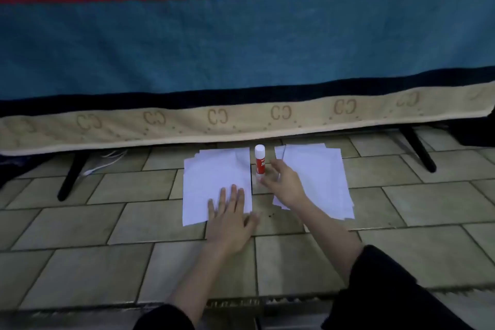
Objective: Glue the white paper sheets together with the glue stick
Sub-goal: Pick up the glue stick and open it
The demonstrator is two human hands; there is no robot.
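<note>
Two paper stacks, one upright glue stick between; left hand flat on paper, right hand spread, empty.

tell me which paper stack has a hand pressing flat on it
The left stack: the left hand lies flat on it. The right stack has none.

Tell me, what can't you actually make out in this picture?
Head view only:
- Print on the upright red-and-white glue stick: too small and blurred, partly behind the right hand.
- Whether that hand's fingers touch the stick: blurred.
- Sheet count in the left stack of white paper under the flat left hand, and in the right stack of white paper: edges too fine.
</note>
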